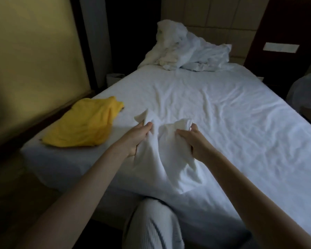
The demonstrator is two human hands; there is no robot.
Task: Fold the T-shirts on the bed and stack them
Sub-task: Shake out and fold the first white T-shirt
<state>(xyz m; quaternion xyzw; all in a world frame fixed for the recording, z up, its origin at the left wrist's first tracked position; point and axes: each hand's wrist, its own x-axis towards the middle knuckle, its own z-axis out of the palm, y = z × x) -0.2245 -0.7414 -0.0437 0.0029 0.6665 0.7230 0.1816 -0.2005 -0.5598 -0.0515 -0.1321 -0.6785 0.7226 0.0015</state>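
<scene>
Over the near edge of the bed (232, 108), as the head camera shows it, a white T-shirt (162, 159) hangs between two hands. Its top is lifted clear, and its lower part drapes onto the sheet close to the person's knee (151, 223). I judge it is held up and apart like this to shake it open and find its shoulders or hem before it is laid flat for folding. The cloth is too bunched to tell which edge is uppermost.

The left hand (133, 139) has its fingers curled round a gathered fold of the shirt, thumb on top, and a corner of cloth sticks out beyond it to the far left. The right hand (192, 141) likewise clenches a wad of the same shirt, which pokes up past its knuckles. Both grips are closed tight on fabric, neither spread. The hands are near each other but apart, with slack cloth sagging between them.

On the near left corner of the bed lies a yellow T-shirt (83, 128), flattened and roughly squared. It was probably set there as the start of the stack, out of the way of the folding; whether it is properly folded is hard to tell. At the far end a heap of rumpled white bedding (190, 49) sits against the headboard, well apart from the hands.
</scene>
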